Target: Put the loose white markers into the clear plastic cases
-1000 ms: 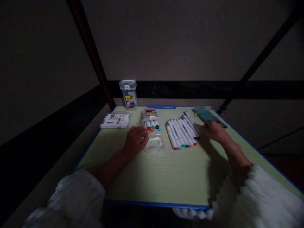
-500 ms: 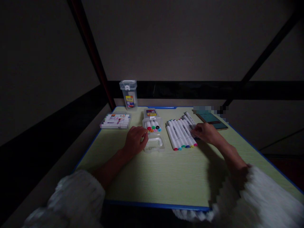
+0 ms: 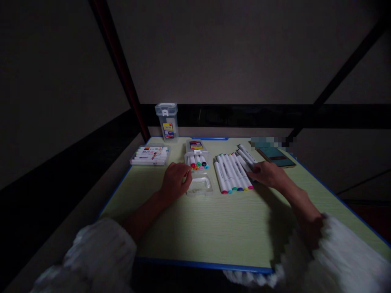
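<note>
White markers (image 3: 233, 173), one o'clock on the table (image 3: 195, 232) | right hand (image 3: 269, 173) at their three o'clock, left hand (image 3: 175, 179) curled, can't tell either's grip | probably light, stiff, slick: pinch mid-barrel!

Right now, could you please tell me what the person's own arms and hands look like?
The left hand and right hand are bare, with no gloves visible. The left sleeve and right sleeve are whitish, thick and fluffy, ending on the forearms and leaving the wrists uncovered.
</note>
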Demonstrator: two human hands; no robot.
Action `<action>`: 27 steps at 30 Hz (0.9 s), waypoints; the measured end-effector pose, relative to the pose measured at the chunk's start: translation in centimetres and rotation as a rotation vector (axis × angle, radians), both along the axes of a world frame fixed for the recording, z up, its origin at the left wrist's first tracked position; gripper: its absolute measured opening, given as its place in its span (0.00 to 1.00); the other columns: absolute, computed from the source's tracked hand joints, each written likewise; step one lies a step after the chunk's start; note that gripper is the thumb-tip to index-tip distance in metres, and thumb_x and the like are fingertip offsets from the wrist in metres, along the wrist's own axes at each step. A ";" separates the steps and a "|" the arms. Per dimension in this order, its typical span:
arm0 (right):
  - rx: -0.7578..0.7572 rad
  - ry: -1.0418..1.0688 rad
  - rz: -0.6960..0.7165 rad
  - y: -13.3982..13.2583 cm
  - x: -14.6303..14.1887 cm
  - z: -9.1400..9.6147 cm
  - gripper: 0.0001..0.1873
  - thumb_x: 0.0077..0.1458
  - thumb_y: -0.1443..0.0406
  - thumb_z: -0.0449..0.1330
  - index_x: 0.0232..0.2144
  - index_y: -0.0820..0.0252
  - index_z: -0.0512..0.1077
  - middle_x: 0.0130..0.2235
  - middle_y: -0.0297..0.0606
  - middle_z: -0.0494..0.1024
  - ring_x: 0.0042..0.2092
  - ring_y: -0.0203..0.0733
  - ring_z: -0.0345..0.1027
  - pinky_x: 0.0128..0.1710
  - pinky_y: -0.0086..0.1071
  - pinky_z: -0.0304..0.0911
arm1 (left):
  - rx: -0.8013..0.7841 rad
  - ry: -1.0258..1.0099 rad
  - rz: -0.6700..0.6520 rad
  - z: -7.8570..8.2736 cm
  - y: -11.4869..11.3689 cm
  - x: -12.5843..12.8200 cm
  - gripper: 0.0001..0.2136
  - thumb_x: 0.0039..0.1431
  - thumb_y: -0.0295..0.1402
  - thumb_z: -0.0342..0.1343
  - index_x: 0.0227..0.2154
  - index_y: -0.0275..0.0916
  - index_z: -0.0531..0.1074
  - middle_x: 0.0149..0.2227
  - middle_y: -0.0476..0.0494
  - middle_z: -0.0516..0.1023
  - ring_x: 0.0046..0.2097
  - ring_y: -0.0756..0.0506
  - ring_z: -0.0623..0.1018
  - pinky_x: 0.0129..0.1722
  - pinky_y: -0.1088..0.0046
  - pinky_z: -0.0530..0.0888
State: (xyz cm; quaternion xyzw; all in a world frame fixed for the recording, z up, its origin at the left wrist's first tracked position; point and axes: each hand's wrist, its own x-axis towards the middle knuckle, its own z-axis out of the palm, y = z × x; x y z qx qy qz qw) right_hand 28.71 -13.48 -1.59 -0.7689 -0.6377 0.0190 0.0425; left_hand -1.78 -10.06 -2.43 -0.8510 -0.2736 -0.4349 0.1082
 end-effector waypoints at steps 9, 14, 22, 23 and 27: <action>0.017 -0.008 -0.002 -0.3 -0.6 0.5 0.13 0.46 0.58 0.52 0.19 0.59 0.68 0.22 0.40 0.73 0.25 0.39 0.66 0.21 0.28 0.48 | -0.014 0.006 -0.001 -0.1 0.0 0.0 0.04 0.51 0.23 0.47 0.25 0.37 0.63 0.19 0.52 0.64 0.23 0.51 0.63 0.27 0.73 0.61; 0.106 -0.031 -0.020 -0.3 -0.5 0.7 0.14 0.50 0.58 0.49 0.23 0.60 0.68 0.25 0.44 0.74 0.25 0.41 0.66 0.21 0.29 0.49 | -0.001 -0.006 -0.002 0.0 0.0 0.0 0.04 0.51 0.23 0.47 0.26 0.37 0.64 0.19 0.52 0.64 0.23 0.51 0.64 0.27 0.74 0.61; 0.316 0.035 -0.039 -0.6 -1.0 1.0 0.15 0.54 0.57 0.46 0.34 0.62 0.63 0.26 0.44 0.73 0.26 0.43 0.65 0.22 0.30 0.50 | 0.013 -0.007 -0.008 0.0 0.0 0.0 0.04 0.51 0.23 0.47 0.26 0.37 0.64 0.19 0.52 0.64 0.23 0.51 0.64 0.27 0.74 0.61; 0.341 0.046 -0.033 -0.7 -1.1 1.1 0.15 0.55 0.57 0.46 0.35 0.62 0.63 0.26 0.43 0.72 0.26 0.43 0.64 0.22 0.30 0.50 | 0.016 -0.008 -0.008 0.0 0.0 0.0 0.04 0.51 0.23 0.47 0.26 0.37 0.64 0.19 0.52 0.64 0.23 0.51 0.64 0.27 0.74 0.61; 0.424 0.066 -0.018 -0.9 -1.5 1.6 0.15 0.55 0.56 0.45 0.34 0.61 0.62 0.24 0.41 0.71 0.24 0.42 0.62 0.22 0.30 0.49 | 0.013 -0.015 -0.007 0.0 0.0 0.0 0.04 0.51 0.23 0.47 0.26 0.37 0.64 0.19 0.52 0.64 0.23 0.52 0.64 0.27 0.74 0.61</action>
